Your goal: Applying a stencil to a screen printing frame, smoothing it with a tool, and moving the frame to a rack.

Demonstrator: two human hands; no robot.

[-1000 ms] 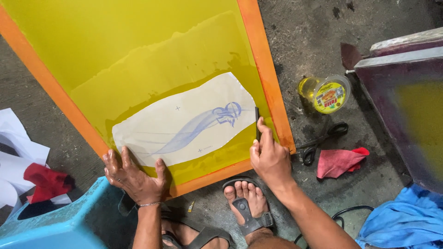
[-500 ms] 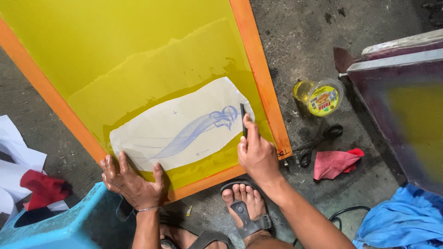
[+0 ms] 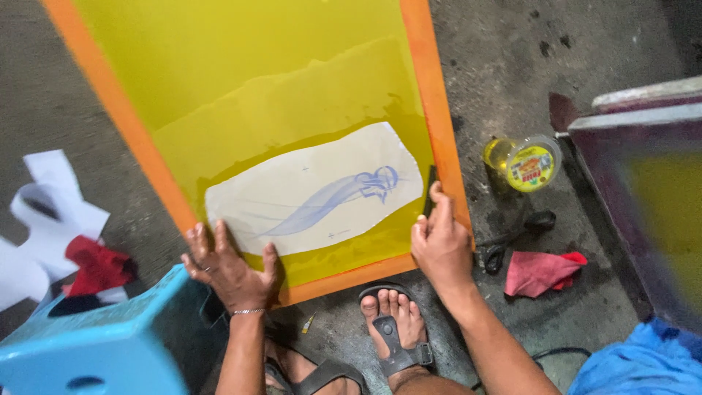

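An orange-framed printing screen [image 3: 433, 110] with yellow mesh lies tilted on the concrete floor. A pale sheet with a blue swirl drawing [image 3: 314, 192] sits on the mesh near its lower edge. My left hand [image 3: 230, 267] rests flat, fingers spread, on the frame's bottom-left corner, touching the sheet's left end. My right hand [image 3: 440, 241] holds a small dark tool [image 3: 429, 189] upright against the mesh, at the sheet's right edge beside the frame's right bar.
A yellow-lidded jar [image 3: 528, 161], black scissors [image 3: 512, 238] and a red rag [image 3: 542, 272] lie right of the screen. A dark-framed screen [image 3: 643, 190] stands far right, blue cloth [image 3: 643, 362] below it. A blue plastic stool [image 3: 95, 340], white paper scraps [image 3: 44, 219] and my sandalled foot [image 3: 395, 329] are nearby.
My right hand with the dark tool has shifted from over the sheet's right end back toward the frame's right bar. My left hand stays pressed on the bottom-left corner.
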